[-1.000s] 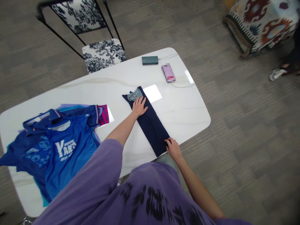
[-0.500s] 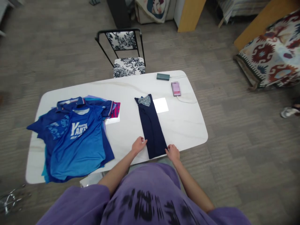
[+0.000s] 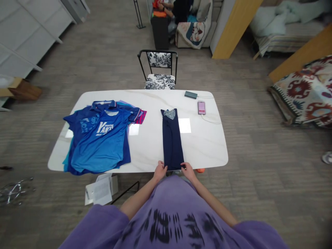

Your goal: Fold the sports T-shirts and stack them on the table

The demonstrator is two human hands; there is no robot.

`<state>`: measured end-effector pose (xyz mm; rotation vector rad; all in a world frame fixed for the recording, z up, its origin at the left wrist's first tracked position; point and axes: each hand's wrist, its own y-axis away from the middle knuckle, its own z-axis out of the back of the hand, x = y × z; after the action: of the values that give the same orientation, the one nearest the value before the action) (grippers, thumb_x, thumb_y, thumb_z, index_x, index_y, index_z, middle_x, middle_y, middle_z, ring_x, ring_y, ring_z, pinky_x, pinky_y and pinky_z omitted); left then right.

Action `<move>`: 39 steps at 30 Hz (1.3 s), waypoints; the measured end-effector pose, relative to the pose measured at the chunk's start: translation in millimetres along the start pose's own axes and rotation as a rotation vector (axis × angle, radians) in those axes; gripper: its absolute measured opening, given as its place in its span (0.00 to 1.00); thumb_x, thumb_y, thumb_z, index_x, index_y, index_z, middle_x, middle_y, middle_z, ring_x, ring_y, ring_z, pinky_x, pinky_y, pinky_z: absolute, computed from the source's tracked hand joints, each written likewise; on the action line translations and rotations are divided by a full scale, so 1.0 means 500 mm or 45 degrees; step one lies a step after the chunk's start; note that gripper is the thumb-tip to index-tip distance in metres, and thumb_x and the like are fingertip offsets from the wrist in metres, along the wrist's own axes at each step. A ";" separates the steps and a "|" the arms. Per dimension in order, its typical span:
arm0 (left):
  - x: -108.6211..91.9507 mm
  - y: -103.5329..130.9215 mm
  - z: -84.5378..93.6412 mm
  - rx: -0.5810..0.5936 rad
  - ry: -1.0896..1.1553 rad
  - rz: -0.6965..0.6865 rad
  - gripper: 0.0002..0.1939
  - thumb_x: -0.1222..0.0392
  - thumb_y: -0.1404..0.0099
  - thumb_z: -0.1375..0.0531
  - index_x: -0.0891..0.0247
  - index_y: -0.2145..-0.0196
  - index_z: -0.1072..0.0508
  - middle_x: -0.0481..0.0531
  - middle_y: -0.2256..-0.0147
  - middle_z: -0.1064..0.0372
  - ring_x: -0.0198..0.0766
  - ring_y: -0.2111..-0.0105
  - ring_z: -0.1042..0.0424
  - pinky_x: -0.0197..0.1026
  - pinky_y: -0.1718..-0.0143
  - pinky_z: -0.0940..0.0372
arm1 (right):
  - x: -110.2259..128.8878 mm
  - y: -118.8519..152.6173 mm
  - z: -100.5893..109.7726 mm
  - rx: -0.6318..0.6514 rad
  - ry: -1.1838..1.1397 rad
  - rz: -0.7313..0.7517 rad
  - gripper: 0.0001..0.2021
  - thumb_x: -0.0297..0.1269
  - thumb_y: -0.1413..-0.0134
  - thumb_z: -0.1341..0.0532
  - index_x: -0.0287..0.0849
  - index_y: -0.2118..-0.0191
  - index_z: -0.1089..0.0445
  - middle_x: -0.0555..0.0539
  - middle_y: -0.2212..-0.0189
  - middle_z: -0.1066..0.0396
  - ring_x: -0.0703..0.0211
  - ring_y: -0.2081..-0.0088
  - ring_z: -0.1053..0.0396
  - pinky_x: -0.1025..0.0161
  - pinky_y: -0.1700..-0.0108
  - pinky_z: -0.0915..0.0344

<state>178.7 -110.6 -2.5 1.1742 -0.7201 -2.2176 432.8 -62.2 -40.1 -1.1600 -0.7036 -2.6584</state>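
A folded navy garment (image 3: 172, 141) lies lengthwise on the white table (image 3: 150, 145), with a grey patterned patch at its far end. My left hand (image 3: 160, 170) pinches the near left corner of the garment. At the near right corner, my right hand (image 3: 187, 170) has its fingers closed on the edge. To the left, a spread pile of shirts has a blue shirt (image 3: 101, 148) with white lettering on top, and a red and navy striped piece (image 3: 140, 117) sticks out.
A power bank (image 3: 191, 94) and a phone (image 3: 201, 107) with a cable lie at the back right. A patterned chair (image 3: 160, 82) stands behind the table. Beyond it, a person (image 3: 178, 10) is near a sofa. Papers (image 3: 100, 192) are below the table's front edge.
My left hand has moved down to the garment's near left corner and closed on it. The camera view has shifted, showing more of the room beyond the table.
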 end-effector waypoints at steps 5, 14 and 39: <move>0.048 0.080 0.061 0.121 0.132 -0.197 0.14 0.47 0.24 0.42 0.54 0.48 0.24 0.48 0.64 0.22 0.43 0.61 0.19 0.43 0.55 0.28 | 0.055 0.097 0.027 0.043 0.070 0.137 0.29 0.24 0.49 0.38 0.48 0.40 0.25 0.43 0.47 0.25 0.51 0.50 0.22 0.54 0.43 0.23; 0.033 0.155 0.230 0.316 0.160 -0.496 0.22 0.48 0.32 0.32 0.54 0.43 0.18 0.51 0.60 0.19 0.44 0.60 0.21 0.45 0.55 0.27 | 0.195 0.145 0.120 0.004 0.149 0.161 0.16 0.34 0.33 0.41 0.52 0.45 0.21 0.46 0.53 0.19 0.52 0.60 0.22 0.53 0.49 0.24; -0.226 -0.519 0.171 -0.182 -0.663 -0.525 0.50 0.55 0.30 0.30 0.53 0.17 0.47 0.61 0.17 0.58 0.65 0.18 0.59 0.71 0.21 0.51 | 0.128 -0.707 0.099 0.109 0.368 0.268 0.35 0.39 0.28 0.36 0.49 0.20 0.42 0.36 0.21 0.46 0.32 0.23 0.50 0.28 0.24 0.45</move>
<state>109.0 168.8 -69.1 0.7194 -0.5281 -2.9203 307.5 274.2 -90.6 -0.7596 -0.6008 -2.5177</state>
